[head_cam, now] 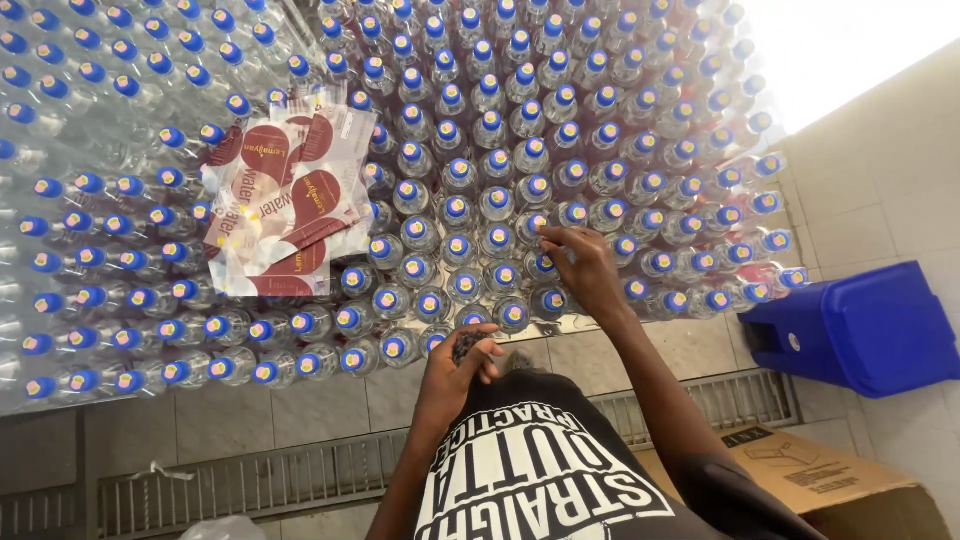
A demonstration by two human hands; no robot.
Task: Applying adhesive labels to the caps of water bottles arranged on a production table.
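Nearest us, our left hand (462, 368) cups small dark bits (466, 346). Our right hand (583, 268) pinches at a bottle cap (546, 264); whether the other bottles (455, 180) are finished, we cannot tell.

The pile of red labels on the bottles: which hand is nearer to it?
Left. The left hand is below the labels, at the bottles' near edge; the right hand is farther right.

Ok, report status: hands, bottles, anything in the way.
Right hand fingertips on a blue bottle cap. Left hand cupping small dark pieces. Loose label stack lying atop bottles, apart from both hands.
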